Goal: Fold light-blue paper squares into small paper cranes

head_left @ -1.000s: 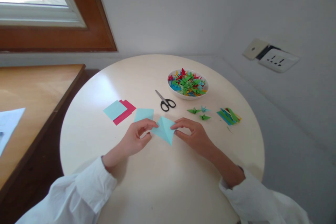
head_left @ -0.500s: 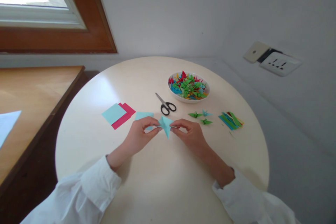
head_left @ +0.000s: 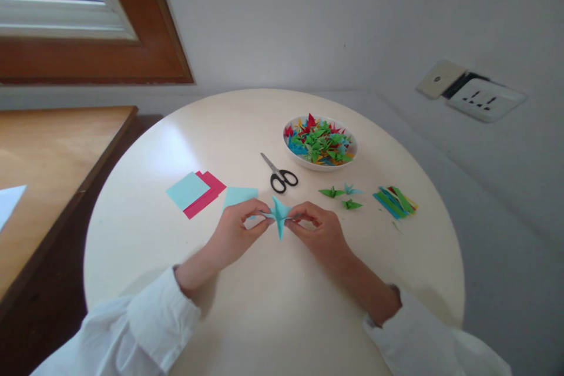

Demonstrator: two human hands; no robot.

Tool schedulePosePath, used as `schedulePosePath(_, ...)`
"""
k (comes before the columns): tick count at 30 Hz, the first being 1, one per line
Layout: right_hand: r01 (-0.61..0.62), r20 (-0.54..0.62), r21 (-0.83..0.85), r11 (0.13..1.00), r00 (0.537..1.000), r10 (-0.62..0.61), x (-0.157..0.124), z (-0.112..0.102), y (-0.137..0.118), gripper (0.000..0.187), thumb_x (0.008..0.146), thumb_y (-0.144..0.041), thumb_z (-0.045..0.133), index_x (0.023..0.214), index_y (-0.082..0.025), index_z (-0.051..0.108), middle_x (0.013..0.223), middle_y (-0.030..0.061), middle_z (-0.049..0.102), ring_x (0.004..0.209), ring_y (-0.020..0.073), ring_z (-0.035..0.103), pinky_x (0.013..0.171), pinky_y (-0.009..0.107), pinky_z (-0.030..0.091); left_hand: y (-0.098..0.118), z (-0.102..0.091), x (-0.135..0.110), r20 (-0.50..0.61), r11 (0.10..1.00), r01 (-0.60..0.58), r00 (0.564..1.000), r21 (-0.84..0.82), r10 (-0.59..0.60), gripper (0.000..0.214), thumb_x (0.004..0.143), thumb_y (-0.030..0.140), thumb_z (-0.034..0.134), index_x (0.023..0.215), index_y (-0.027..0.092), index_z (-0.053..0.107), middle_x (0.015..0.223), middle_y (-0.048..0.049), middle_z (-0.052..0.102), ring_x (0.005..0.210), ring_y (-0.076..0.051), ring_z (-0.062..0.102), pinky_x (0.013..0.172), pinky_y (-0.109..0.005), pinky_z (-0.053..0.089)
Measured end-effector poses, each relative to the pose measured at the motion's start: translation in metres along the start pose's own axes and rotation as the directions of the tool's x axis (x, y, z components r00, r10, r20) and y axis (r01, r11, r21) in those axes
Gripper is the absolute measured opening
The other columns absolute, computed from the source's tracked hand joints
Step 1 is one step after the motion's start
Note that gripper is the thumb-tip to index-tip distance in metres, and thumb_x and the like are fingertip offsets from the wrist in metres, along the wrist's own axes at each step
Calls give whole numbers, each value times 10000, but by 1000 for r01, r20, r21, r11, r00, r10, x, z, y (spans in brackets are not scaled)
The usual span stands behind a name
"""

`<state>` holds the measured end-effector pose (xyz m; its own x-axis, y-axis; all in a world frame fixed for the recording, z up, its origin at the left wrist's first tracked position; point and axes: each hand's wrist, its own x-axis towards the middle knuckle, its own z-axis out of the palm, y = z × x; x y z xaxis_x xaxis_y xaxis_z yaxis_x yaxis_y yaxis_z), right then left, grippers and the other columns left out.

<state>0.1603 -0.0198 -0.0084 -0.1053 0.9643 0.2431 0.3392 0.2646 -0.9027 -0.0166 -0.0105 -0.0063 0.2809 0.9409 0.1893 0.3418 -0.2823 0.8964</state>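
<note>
A light-blue folded paper point(head_left: 279, 215) is pinched between both hands just above the round cream table point(head_left: 273, 305). My left hand point(head_left: 235, 232) grips its left side with thumb and fingers closed. My right hand point(head_left: 321, 232) pinches its right side the same way. The paper is collapsed into a narrow pointed shape, tip down. A flat light-blue square point(head_left: 240, 195) lies just behind my left hand.
Black scissors point(head_left: 278, 174) lie behind the hands. A white bowl point(head_left: 320, 144) is heaped with coloured folded cranes. Three small cranes point(head_left: 343, 194) and a pile of coloured strips point(head_left: 395, 200) lie at the right. Blue and red paper squares point(head_left: 194, 192) sit at the left. A wooden desk point(head_left: 48, 170) adjoins.
The light-blue paper went from a broad flat diamond to a narrow collapsed shape as my two hands pushed its sides together.
</note>
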Motion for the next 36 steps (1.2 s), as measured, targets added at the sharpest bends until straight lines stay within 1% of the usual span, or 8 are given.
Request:
schedulePosePath(5,-41,-35,137,990,998,46,-2,5,2,162,671,-216,652,812,-204,572,762,5,674,691,145,661,665,265,542,1,5,1,-59,990,11,998,-144,-20,112,714,201,598,796,176,526,748,-9,591,711,-127,615,656,-243,501)
schedulePosePath(8,-48,-45,186,981,997,57,-2,7,2,249,668,-214,665,891,-215,553,832,7,670,739,144,665,693,271,546,4,8,1,-68,965,31,996,-260,-50,167,691,183,610,795,185,480,744,10,565,708,-116,609,657,-236,501)
schedulePosePath(12,-47,-51,251,967,997,62,-2,9,2,256,664,-216,671,891,-212,553,836,8,663,733,137,658,711,271,542,5,10,2,-43,929,86,993,-359,-109,206,679,178,622,825,185,476,694,28,569,633,-99,590,588,-210,468)
schedulePosePath(16,-89,-31,296,951,994,102,0,11,3,256,656,-235,676,882,-201,561,770,11,664,681,137,648,670,266,537,5,10,3,-8,930,155,986,-333,-167,115,690,201,617,777,157,556,587,37,532,534,-80,512,505,-193,397)
schedulePosePath(20,-129,-12,333,934,990,141,1,13,4,273,644,-262,688,880,-193,570,785,27,671,708,152,652,682,278,532,7,11,4,-12,924,171,983,-341,-186,123,688,248,639,734,149,582,555,36,512,503,-79,454,475,-199,347)
schedulePosePath(26,-132,2,327,936,990,139,-1,14,4,306,625,-214,694,908,-197,579,853,26,657,698,134,630,692,274,521,4,14,3,-20,944,147,987,-296,-160,231,704,281,634,580,157,483,539,37,458,517,-84,409,488,-212,316)
schedulePosePath(33,-146,-7,313,939,988,156,-1,15,6,288,630,-206,684,901,-201,590,787,6,647,698,140,620,702,289,506,3,15,3,19,956,128,992,-265,-128,307,737,357,605,581,175,413,540,58,379,511,-78,334,479,-209,275)
schedulePosePath(36,-151,-11,320,935,987,163,-1,15,5,294,620,-207,696,894,-201,589,766,2,646,685,140,618,685,286,509,2,15,2,41,963,117,993,-242,-111,306,766,369,574,595,179,407,550,55,377,510,-79,323,475,-210,263)
